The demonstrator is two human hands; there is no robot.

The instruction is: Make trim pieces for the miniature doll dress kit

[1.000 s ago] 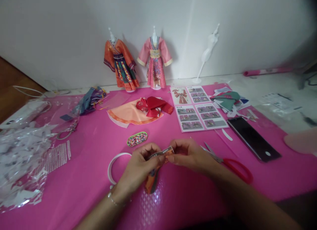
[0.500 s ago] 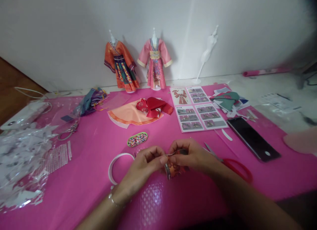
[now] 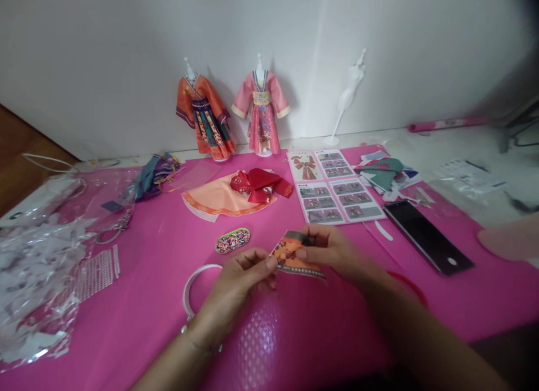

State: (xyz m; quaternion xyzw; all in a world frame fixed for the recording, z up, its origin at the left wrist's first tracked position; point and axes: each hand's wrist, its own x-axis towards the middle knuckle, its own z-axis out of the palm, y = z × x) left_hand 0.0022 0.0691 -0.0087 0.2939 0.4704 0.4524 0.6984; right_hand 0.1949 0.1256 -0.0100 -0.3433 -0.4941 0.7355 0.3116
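one orange patterned piece (image 3: 290, 256) held in the air over the pink mat (image 3: 147, 307), dark band at the top, dotted border along the lower edge. with the left hand (image 3: 240, 279), pinches the left corner, thumb on top, other fingers curled. with the right hand (image 3: 330, 249), grips the right part, thumb across the face, fingers closed behind. just beside the left wrist, a white ring (image 3: 188, 290); beyond the hands, an oval tray of beads (image 3: 233, 241). farther back, peach cloth (image 3: 202, 199) under red fabric (image 3: 257, 184), and to the right of both, a printed sheet (image 3: 326, 183). near the sheet, a dark phone (image 3: 427, 237). partly hidden by the right forearm, a red handle (image 3: 411, 284).
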